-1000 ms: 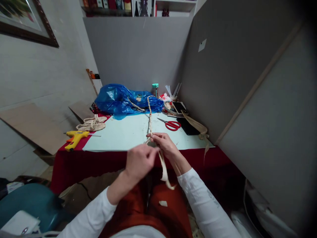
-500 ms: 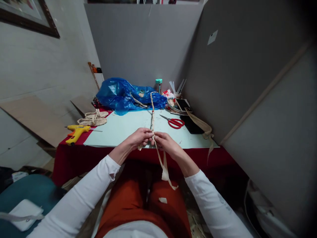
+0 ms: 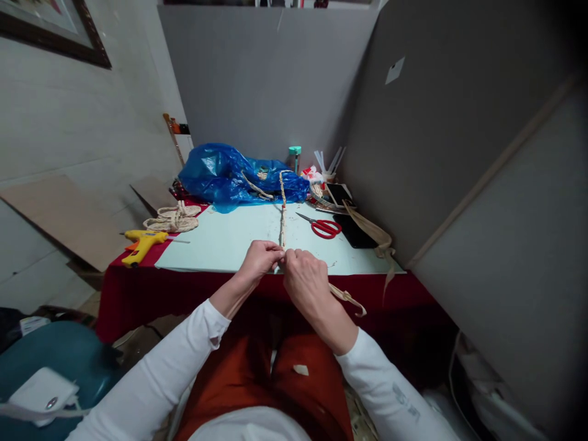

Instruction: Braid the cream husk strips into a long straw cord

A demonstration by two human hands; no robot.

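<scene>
A thin braided straw cord runs from the blue plastic bag toward me over the pale board. At its near end, by the board's front edge, my left hand pinches it with thumb and fingertips. My right hand is closed beside it, back of the hand up, touching the same end; its fingertips are mostly hidden. A loose pale strip sticks out to the right from behind my right hand.
Red-handled scissors lie right of the cord, near a black tablet. Straw sandals and a yellow glue gun are at left. Straw strips hang over the board's right edge. A grey partition stands at right.
My right hand has turned back-up and closed over the cord end. The loose strip that hung down between my hands now sticks out to the right.
</scene>
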